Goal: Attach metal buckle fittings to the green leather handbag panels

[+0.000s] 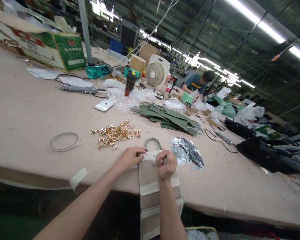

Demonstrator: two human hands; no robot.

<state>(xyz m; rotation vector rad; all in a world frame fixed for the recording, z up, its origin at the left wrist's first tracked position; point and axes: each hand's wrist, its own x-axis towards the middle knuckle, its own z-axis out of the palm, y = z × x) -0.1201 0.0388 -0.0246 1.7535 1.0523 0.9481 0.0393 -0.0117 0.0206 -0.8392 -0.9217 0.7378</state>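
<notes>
A long beige and brown panel (150,183), like an unfolded bag piece with pale strips across it, hangs over the table's front edge. Past its far end shows a grey-green looped handle (153,143). My left hand (133,157) pinches the panel's far left corner between thumb and fingers. On the panel's far right part, my right hand (167,163) is closed in a fist; what it grips, if anything, is hidden. Gold metal fittings (116,133) are heaped beyond my left hand. To the right of my right hand spreads a pile of small silver plates (187,151).
Green strap pieces (167,116) are stacked farther back. A tape roll (65,141), a phone (105,104), a grey corded tool (77,89), a dark cup (130,82) and a fan (156,71) stand or lie around. Black bags (272,153) lie right. A co-worker (196,83) bends over the far side.
</notes>
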